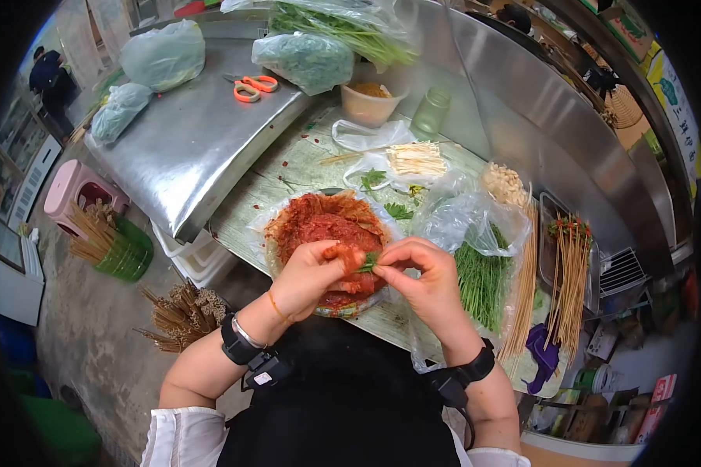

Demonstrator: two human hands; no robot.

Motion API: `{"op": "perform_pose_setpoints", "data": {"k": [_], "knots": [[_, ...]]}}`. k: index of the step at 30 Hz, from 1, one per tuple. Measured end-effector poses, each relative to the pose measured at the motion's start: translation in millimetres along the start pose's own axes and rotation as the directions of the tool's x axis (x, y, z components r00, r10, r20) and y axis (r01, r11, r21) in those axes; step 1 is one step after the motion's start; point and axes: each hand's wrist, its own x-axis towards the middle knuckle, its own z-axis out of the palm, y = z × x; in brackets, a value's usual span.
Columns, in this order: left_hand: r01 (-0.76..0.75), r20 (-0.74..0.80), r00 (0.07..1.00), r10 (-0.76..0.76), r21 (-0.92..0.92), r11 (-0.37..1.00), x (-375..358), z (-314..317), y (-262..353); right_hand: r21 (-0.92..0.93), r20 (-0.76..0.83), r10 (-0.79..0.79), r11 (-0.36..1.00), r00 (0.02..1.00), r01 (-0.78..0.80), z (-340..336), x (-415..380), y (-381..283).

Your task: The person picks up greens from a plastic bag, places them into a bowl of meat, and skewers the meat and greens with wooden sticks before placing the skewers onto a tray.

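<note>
Both hands meet above a bowl lined with clear plastic point(393, 224), filled with a red, chili-coated mixture point(327, 226) with leafy pieces round its edge. My left hand point(313, 274) is closed on a small green herb bunch point(368, 262), and its fingertips are smeared red. From the other side, my right hand point(422, 272) pinches the same herb between thumb and forefinger. Loose green leaves point(398, 211) lie just beyond the bowl. Right of my right hand, a plastic bag point(475, 214) partly covers a bundle of thin green stalks point(481, 284).
Skewered white strips point(417, 159) lie behind the bowl. Bamboo skewers point(572, 288) rest at the right by a metal tray point(549, 206). Orange-handled scissors point(255, 87) sit on the raised steel counter point(187, 132). A green basket of sticks point(125, 253) stands on the floor at left.
</note>
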Motion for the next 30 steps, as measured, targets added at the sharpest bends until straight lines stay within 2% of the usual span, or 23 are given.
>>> {"op": "perform_pose_setpoints", "data": {"k": [1,5,7,8,10,11,12,14,16,18,19,20,21,22,24,25,26,28,29,30], "knots": [[-0.002,0.03,1.0,0.001,0.039,0.999,-1.1,-0.6,-0.4,-0.083,-0.022,-0.064,0.995,0.998,0.062,1.0,0.8,2.2],[-0.011,0.037,0.999,0.011,0.005,1.0,4.2,-6.9,-12.4,-0.137,-0.033,-0.104,0.986,0.994,0.098,6.6,0.1,8.5],[-0.129,-0.01,0.991,0.133,0.185,0.974,5.1,-8.6,-20.1,-0.143,-0.066,-0.109,0.985,0.992,0.099,10.3,-2.2,11.4],[-0.125,-0.001,0.992,0.127,0.18,0.976,4.2,-10.1,-22.9,-0.151,-0.074,-0.104,0.984,0.992,0.092,11.9,-3.2,9.5],[-0.183,-0.032,0.976,0.216,0.419,0.889,7.3,-13.7,-28.2,-0.106,-0.125,-0.053,0.994,0.991,0.04,4.3,-8.4,3.0],[-0.144,-0.086,0.979,0.183,0.341,0.929,2.9,-1.7,-18.5,-0.076,-0.143,-0.016,0.997,0.99,0.006,-9.7,-14.1,2.2],[-0.149,-0.092,0.978,0.186,0.315,0.937,5.6,-3.5,-18.9,-0.176,-0.188,-0.023,0.984,0.982,-0.011,-30.5,-20.7,4.1],[-0.158,-0.101,0.975,0.196,0.299,0.941,9.9,-9.3,-21.5,-0.101,-0.405,0.154,0.972,0.901,-0.212,-78.6,-37.7,19.4],[-0.132,-0.127,0.979,0.158,0.194,0.972,10.7,-6.6,-21.1,-0.112,-0.552,0.211,0.94,0.807,-0.322,-132.3,-50.7,37.3],[-0.195,-0.103,0.968,0.227,0.253,0.948,12.7,-7.0,-24.4,-0.333,-0.66,0.246,0.751,0.71,-0.57,-185.1,-69.9,60.8],[-0.197,-0.089,0.97,0.224,0.247,0.949,14.3,-7.7,-25.5,-0.335,-0.67,0.24,0.747,0.703,-0.574,-204.8,-79.5,76.1],[-0.206,-0.107,0.964,0.243,0.274,0.939,15.0,-8.7,-27.1,-0.554,-0.664,0.197,0.518,0.721,-0.652,-222.2,-88.5,92.0],[-0.215,-0.125,0.957,0.262,0.3,0.929,16.0,-9.7,-29.2,-0.708,-0.648,0.164,0.23,0.744,-0.668,-233.9,-94.7,103.7],[-0.223,-0.12,0.955,0.271,0.31,0.924,16.5,-11.4,-30.7,-0.706,-0.653,0.161,0.227,0.74,-0.671,-239.6,-95.3,110.5],[-0.259,-0.121,0.942,0.314,0.335,0.906,18.1,-14.2,-34.6,-0.665,-0.625,0.415,0.159,0.661,-0.729,-249.0,-96.7,125.2],[-0.258,-0.119,0.942,0.313,0.338,0.905,17.9,-13.1,-34.4,-0.696,-0.618,0.348,0.177,0.705,-0.696,-248.0,-96.6,123.6],[-0.255,-0.122,0.945,0.305,0.313,0.915,17.1,-12.5,-33.2,-0.693,-0.618,0.348,0.181,0.705,-0.698,-249.4,-95.9,120.4],[-0.252,-0.126,0.946,0.298,0.289,0.924,17.0,-12.9,-32.5,-0.405,-0.659,0.574,0.272,0.485,-0.873,-253.3,-91.6,108.6],[-0.25,-0.136,0.944,0.301,0.304,0.919,17.6,-14.4,-33.4,-0.405,-0.659,0.575,0.272,0.485,-0.873,-255.0,-93.8,109.8],[-0.247,-0.145,0.941,0.304,0.319,0.915,17.9,-15.0,-33.9,-0.326,-0.643,0.595,0.358,0.483,-0.875,-258.2,-98.0,111.6]]}}
